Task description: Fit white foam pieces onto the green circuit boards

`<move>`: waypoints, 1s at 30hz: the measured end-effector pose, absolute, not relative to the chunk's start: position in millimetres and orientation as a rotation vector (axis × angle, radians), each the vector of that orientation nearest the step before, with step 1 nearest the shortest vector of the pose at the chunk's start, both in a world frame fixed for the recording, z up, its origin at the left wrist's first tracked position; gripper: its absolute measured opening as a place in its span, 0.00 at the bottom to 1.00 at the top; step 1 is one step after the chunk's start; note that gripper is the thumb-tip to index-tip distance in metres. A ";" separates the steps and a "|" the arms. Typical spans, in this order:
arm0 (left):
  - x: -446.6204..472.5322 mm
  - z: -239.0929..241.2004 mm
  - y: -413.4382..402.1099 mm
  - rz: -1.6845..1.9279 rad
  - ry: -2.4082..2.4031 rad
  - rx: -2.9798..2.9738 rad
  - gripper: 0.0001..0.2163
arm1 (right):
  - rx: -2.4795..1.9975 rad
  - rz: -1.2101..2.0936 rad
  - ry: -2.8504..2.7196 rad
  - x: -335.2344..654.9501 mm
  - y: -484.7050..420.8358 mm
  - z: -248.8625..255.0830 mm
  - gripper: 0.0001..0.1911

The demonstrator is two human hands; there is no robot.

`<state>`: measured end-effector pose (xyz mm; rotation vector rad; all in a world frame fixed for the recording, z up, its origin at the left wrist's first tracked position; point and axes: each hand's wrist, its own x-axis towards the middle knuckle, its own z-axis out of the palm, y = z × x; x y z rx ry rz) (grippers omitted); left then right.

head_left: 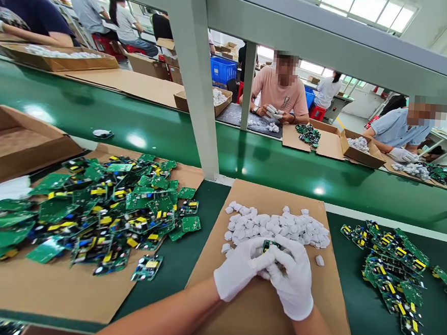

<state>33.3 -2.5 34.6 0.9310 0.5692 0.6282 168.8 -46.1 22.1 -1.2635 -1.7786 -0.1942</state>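
Both my hands wear white gloves and meet over a sheet of brown cardboard. Between the fingertips a small green circuit board shows only in part. My left hand grips it from the left, and my right hand closes on it from the right. The gloves hide most of the board and whatever else may be in the fingers. Just beyond my hands lies a heap of small white pieces. One loose white piece rests to the right of my right hand.
A large pile of circuit boards covers cardboard on the left, near an open carton. More boards lie at right on the green mat. Beyond the grey frame post runs a green conveyor; co-workers sit across it.
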 end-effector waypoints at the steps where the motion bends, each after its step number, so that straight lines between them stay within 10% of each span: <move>1: 32.9 32.3 -2.0 0.598 0.566 0.918 0.20 | -1.271 -0.158 -1.772 169.4 -46.8 22.0 0.12; 10: 32.6 32.3 1.8 0.546 0.566 0.841 0.15 | -1.335 0.617 -1.563 177.8 -61.2 24.5 0.27; 30: 32.6 43.1 -6.7 0.610 0.583 0.911 0.14 | -1.507 0.601 -1.536 170.9 -55.9 24.9 0.19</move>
